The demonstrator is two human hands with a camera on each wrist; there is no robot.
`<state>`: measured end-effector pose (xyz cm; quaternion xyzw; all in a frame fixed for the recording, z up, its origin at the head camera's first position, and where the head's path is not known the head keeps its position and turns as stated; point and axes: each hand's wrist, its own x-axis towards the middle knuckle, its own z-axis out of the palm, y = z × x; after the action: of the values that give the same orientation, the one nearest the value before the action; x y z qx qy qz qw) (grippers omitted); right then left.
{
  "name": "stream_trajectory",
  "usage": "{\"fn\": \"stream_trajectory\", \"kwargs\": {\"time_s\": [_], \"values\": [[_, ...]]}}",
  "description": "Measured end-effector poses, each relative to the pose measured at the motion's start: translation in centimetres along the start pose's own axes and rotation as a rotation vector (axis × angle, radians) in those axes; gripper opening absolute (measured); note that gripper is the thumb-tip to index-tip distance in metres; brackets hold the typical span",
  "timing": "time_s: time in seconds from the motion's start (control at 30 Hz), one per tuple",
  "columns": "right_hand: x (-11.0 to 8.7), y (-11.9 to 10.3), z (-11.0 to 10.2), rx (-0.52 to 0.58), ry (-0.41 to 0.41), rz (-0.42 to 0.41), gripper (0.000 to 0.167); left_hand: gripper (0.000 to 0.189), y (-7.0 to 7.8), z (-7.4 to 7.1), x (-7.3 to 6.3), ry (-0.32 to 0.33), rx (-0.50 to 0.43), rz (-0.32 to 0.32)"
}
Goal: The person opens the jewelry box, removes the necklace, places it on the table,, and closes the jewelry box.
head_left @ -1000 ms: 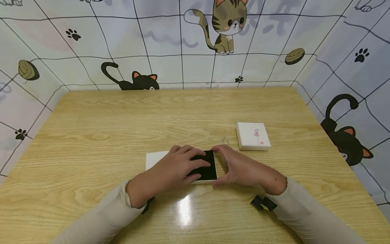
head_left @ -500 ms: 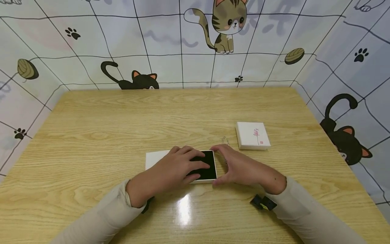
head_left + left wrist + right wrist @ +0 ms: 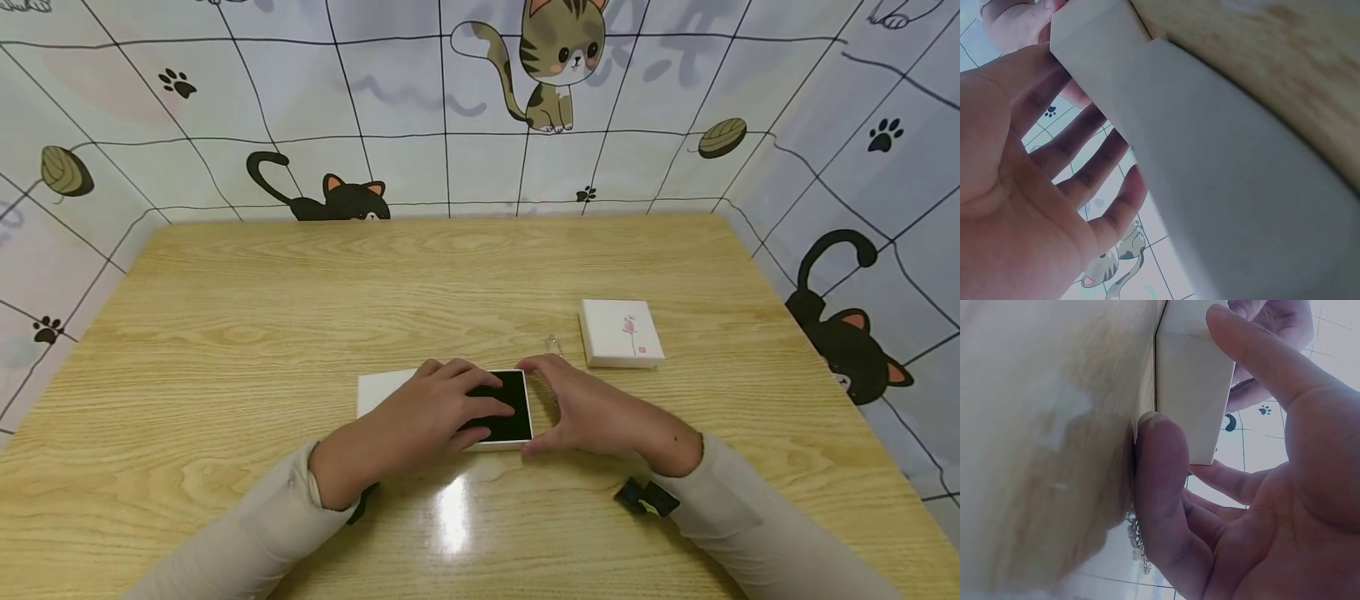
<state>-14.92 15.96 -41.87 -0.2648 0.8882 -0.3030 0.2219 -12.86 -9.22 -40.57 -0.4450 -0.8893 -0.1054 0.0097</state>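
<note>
A shallow white box [image 3: 501, 446] with a black inner pad [image 3: 516, 408] lies on the table in front of me. My left hand [image 3: 438, 408] lies over it with loosely bent, spread fingers; fingertips rest on the black pad. At the box's right end, my right hand [image 3: 592, 410] holds the two corners between thumb and fingers, as the right wrist view also shows on the white box wall [image 3: 1191, 394]. A flat white piece [image 3: 381, 390], partly hidden by the left hand, sits on the left side. Behind the right hand lies a clear beaded chain [image 3: 553, 345], partly covered.
A square white box [image 3: 621, 333] with a pink flower print stands at the right, beyond the right hand. The wooden table [image 3: 300, 292] is bordered by a cat-patterned backdrop [image 3: 480, 167] at the back and sides.
</note>
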Motion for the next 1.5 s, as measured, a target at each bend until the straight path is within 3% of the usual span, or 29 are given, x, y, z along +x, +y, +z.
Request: {"fn": "stream_trajectory", "kwargs": {"time_s": [0.43, 0.7, 1.5], "values": [[0.09, 0.02, -0.03, -0.011, -0.002, 0.001, 0.102, 0.03, -0.08, -0.09, 0.12, -0.045, 0.001, -0.018], [0.04, -0.15, -0.1, -0.005, -0.005, -0.001, 0.101, 0.027, -0.07, -0.1, 0.21, -0.106, -0.043, -0.067], [-0.01, -0.07, -0.13, 0.002, -0.009, 0.002, 0.1, 0.021, -0.18, 0.19, 0.19, -0.085, -0.077, -0.076]]}}
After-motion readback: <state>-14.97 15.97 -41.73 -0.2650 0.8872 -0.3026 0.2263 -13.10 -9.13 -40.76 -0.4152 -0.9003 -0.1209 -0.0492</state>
